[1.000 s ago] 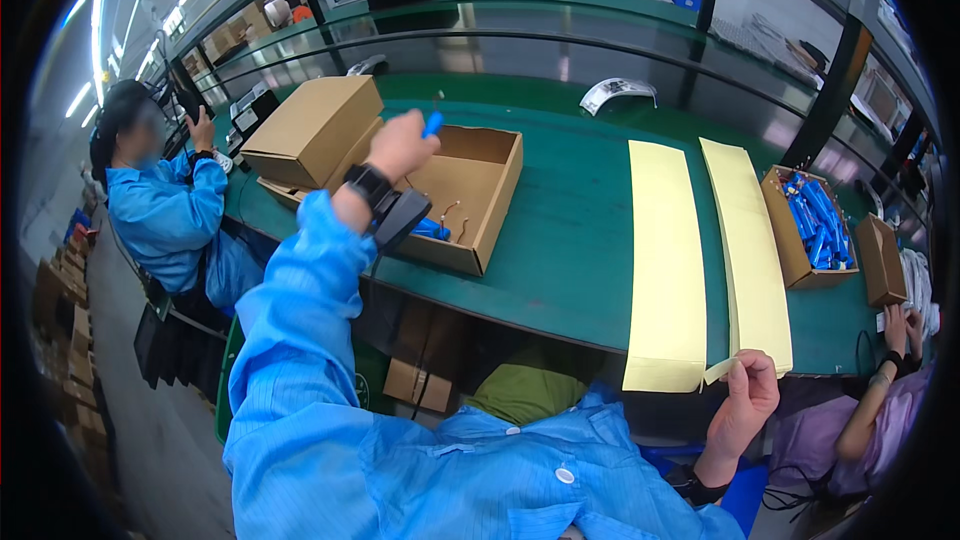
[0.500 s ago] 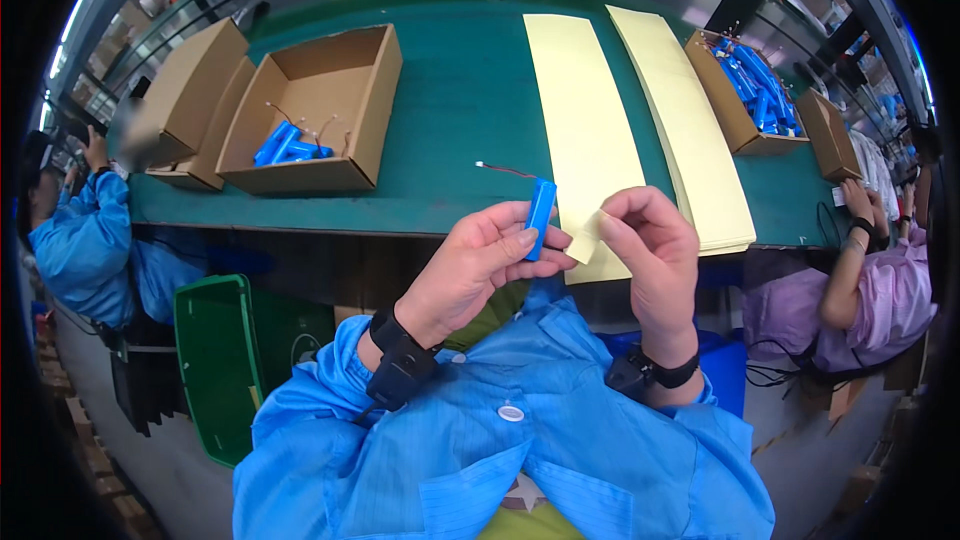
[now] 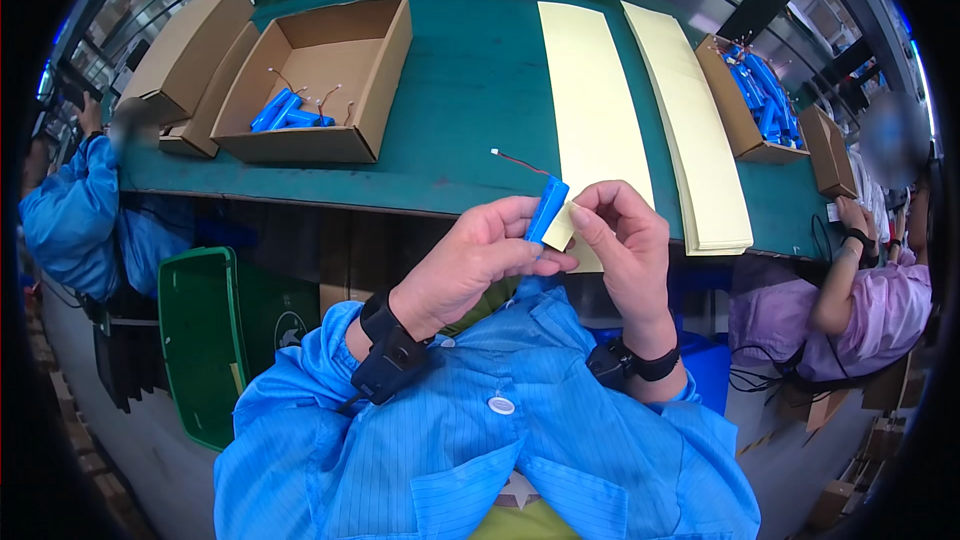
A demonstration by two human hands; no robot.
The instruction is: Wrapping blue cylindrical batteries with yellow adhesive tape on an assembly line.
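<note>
My left hand (image 3: 478, 258) is closed around a blue cylindrical battery pack (image 3: 548, 208), which is tilted with its top to the right. A thin dark lead with a small white connector (image 3: 495, 152) sticks out from its upper end to the left. Between thumb and forefinger my right hand (image 3: 628, 250) pinches a small pale yellow paper piece (image 3: 560, 230), which lies against or right beside the pack's right side. A long pale yellow sheet (image 3: 598, 100) is on the green table just beyond my hands.
An open cardboard box (image 3: 330, 145) at the left holds several blue packs (image 3: 290, 112). Another box (image 3: 765, 150) at the right is filled with more. A stack of yellow sheets (image 3: 700, 160) overhangs the table edge. A green bin (image 3: 195, 350) stands lower left; people sit at both sides.
My right hand has moved left, bringing the yellow paper piece up to the battery pack's side. The pack now leans further to the right. The whole view has shifted slightly.
</note>
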